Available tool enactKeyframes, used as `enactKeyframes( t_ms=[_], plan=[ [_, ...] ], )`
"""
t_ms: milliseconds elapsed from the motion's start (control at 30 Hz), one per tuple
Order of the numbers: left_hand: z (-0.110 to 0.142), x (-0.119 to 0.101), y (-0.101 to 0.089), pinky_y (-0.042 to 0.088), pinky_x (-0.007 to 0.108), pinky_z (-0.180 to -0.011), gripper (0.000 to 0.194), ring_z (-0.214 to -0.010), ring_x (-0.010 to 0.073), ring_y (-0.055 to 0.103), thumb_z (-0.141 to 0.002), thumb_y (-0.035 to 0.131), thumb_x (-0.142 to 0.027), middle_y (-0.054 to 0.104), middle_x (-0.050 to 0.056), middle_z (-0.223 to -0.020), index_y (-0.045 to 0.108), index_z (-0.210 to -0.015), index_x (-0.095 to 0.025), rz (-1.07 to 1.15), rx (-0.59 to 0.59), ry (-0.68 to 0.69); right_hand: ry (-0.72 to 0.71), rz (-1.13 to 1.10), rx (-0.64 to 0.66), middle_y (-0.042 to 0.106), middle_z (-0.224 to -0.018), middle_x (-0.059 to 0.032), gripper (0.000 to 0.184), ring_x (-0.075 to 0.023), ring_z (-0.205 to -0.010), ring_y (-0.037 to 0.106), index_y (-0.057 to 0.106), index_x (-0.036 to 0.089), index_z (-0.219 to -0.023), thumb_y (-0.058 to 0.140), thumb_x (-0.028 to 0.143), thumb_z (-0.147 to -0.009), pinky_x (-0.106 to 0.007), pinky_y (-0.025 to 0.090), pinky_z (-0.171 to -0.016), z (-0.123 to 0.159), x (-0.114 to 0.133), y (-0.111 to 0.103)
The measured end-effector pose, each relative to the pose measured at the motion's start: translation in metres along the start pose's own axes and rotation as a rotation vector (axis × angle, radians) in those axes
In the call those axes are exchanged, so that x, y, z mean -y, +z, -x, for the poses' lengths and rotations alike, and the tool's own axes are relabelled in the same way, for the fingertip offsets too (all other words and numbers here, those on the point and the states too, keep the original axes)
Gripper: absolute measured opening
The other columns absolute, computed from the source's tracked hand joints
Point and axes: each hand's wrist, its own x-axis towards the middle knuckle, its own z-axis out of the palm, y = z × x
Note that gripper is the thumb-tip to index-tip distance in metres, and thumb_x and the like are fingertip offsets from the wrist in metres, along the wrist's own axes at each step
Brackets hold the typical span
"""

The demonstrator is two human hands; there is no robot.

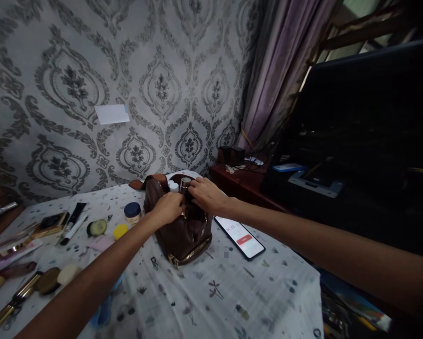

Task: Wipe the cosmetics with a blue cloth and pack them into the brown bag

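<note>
A brown leather bag [179, 241] with a gold zipper stands on the cloth-covered table, its top open. My left hand [169, 208] is closed at the bag's left rim, fingertips hidden inside the opening. Across from it, my right hand [208, 194] is bent over the right rim, its fingers curled beside a silver-capped container [185, 183]. White-capped bottles [173, 187] stick up out of the bag, next to my left hand. How deep the fingers reach is hidden.
A lit phone [242, 239] lies right of the bag. To the left are a blue-lidded jar [132, 212], a yellow lid [120, 230], a compact [51, 223] and several cosmetics. The patterned tablecloth [211, 301] ends at the right, near a dark red side table [236, 184].
</note>
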Motion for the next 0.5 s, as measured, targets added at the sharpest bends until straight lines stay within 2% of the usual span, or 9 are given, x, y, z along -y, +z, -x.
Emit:
enactKeyframes(
  t_ms=[167,233,300,400,500],
  plan=[
    [0.024,-0.005,-0.009,0.049,0.03,-0.086,0.027,-0.095,0.0208,0.067,-0.097,0.046,-0.03,0.073,0.007,-0.096,0.069,-0.093,-0.018,0.075,-0.06,0.104,-0.086,-0.085,-0.075,0.066,-0.107,-0.0153,0.02,-0.0271,-0.104,0.057,0.067,0.009,-0.1,0.051,0.02,-0.096,-0.037,0.042,-0.089,0.013,0.002,0.011],
    [0.04,-0.005,-0.005,0.049,0.031,-0.089,0.029,-0.094,0.0194,0.065,-0.099,0.045,-0.033,0.072,0.006,-0.094,0.069,-0.09,-0.018,0.143,-0.132,0.204,-0.152,-0.137,-0.066,0.067,-0.099,-0.0147,0.021,-0.0253,-0.097,0.058,0.068,0.009,-0.094,0.05,0.02,-0.096,-0.036,0.043,-0.087,0.021,0.005,0.016],
    [0.058,-0.005,0.004,0.048,0.035,-0.098,0.026,-0.103,0.0203,0.063,-0.099,0.046,-0.033,0.071,0.007,-0.103,0.068,-0.096,-0.018,0.19,-0.253,0.308,-0.216,-0.196,-0.031,0.067,-0.094,-0.0141,0.019,-0.0232,-0.093,0.06,0.069,0.009,-0.091,0.053,0.019,-0.095,-0.033,0.044,-0.084,0.027,0.006,0.02],
    [0.085,-0.008,0.023,0.039,0.048,-0.113,0.027,-0.126,0.0248,0.053,-0.098,0.048,-0.029,0.062,0.011,-0.13,0.06,-0.119,-0.018,0.173,-0.452,0.359,-0.288,-0.28,0.115,0.07,-0.093,-0.0125,0.015,-0.0195,-0.091,0.063,0.07,0.01,-0.09,0.056,0.016,-0.093,-0.027,0.045,-0.08,0.026,0.006,0.017],
    [0.106,-0.015,0.04,0.038,0.053,-0.114,0.032,-0.137,0.0267,0.044,-0.097,0.045,-0.02,0.052,0.014,-0.143,0.054,-0.128,-0.019,0.165,-0.567,0.336,-0.227,-0.291,0.335,0.074,-0.091,-0.0116,0.015,-0.0182,-0.085,0.067,0.072,0.01,-0.093,0.062,0.02,-0.09,-0.023,0.045,-0.072,0.011,0.005,0.01]
  ],
)
